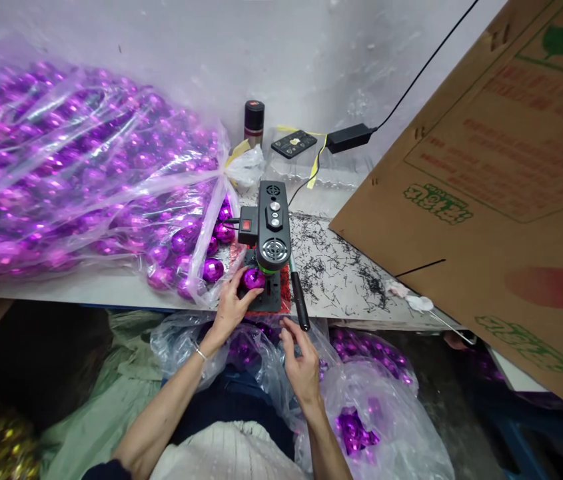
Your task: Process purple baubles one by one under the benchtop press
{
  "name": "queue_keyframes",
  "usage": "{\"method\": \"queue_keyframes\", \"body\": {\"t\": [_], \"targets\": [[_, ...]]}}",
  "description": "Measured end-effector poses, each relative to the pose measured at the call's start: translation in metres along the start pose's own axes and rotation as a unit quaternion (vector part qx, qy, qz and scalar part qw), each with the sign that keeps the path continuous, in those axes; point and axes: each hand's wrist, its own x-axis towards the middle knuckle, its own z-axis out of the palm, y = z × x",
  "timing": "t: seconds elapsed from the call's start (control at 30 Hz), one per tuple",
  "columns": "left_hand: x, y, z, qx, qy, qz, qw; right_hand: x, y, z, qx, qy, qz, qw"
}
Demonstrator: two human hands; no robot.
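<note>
My left hand (231, 303) pinches a shiny purple ball (254, 278) and holds it on the base of a small black bench press machine (272, 227), right under its round head. My right hand (301, 363) hovers just below the machine's black lever handle (299, 300), fingers loosely curled, close to the handle's tip but holding nothing that I can see.
A big clear bag of purple balls (76, 180) fills the left of the white table (111, 290). Black shavings (331, 260) litter the right side. A large cardboard box (501, 193) leans at right. Plastic bags with purple balls (361, 413) lie in my lap. A can, remote and power adapter stand at the back.
</note>
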Motion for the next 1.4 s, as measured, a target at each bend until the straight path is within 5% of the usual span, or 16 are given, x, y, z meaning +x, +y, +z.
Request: {"method": "queue_keyframes", "body": {"t": [0.23, 0.4, 0.53, 0.73, 0.93, 1.13, 1.4], "targets": [[0.0, 0.007, 0.012, -0.031, -0.031, 0.023, 0.999, 0.021, -0.009, -0.011, -0.049, 0.072, -0.088, 0.992], [0.003, 0.013, 0.015, -0.066, -0.047, 0.011, 0.997, 0.057, -0.033, -0.02, -0.121, 0.182, -0.276, 0.936], [0.004, 0.015, 0.014, -0.062, -0.054, 0.002, 0.997, 0.093, -0.055, -0.02, -0.138, 0.151, -0.375, 0.904], [0.002, 0.014, 0.014, -0.057, -0.065, 0.013, 0.996, 0.109, -0.063, 0.008, -0.048, 0.144, -0.32, 0.935], [0.001, 0.013, 0.015, -0.06, -0.066, 0.021, 0.996, 0.1, -0.044, 0.038, 0.06, 0.182, -0.322, 0.927], [0.0, 0.012, 0.016, -0.065, -0.065, 0.018, 0.996, 0.094, -0.027, 0.047, 0.009, 0.235, -0.268, 0.934], [-0.002, 0.011, 0.017, -0.061, -0.067, 0.033, 0.995, 0.088, -0.021, 0.05, 0.045, 0.229, -0.237, 0.943]]}}
